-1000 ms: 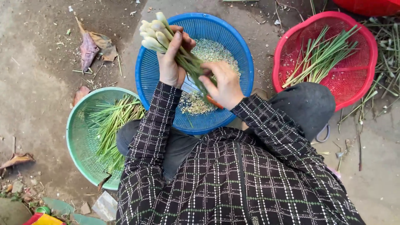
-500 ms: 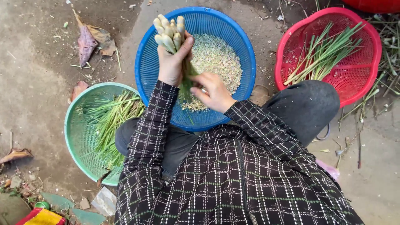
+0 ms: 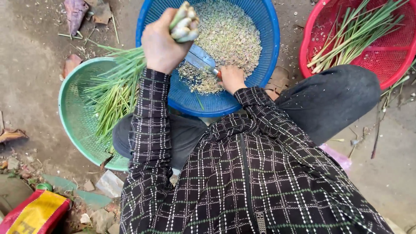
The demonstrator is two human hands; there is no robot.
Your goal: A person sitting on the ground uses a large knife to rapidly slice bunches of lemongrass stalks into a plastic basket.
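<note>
The left hand (image 3: 161,45) is clenched around a bundle of stalks (image 3: 184,24) above the near-left rim of the blue basket (image 3: 260,73). The pale cut ends point up and away, the long axis tilted. The right hand (image 3: 232,79) grips a knife (image 3: 200,58) just right of the bundle, its blade over the chopped bits (image 3: 227,37) in the basket.

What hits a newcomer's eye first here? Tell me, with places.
The left hand grips a bundle of pale stalks raised over the blue basket of chopped bits at top centre, where the right hand holds a knife. Green stalks fill the green basket at left and the red basket at top right.
</note>
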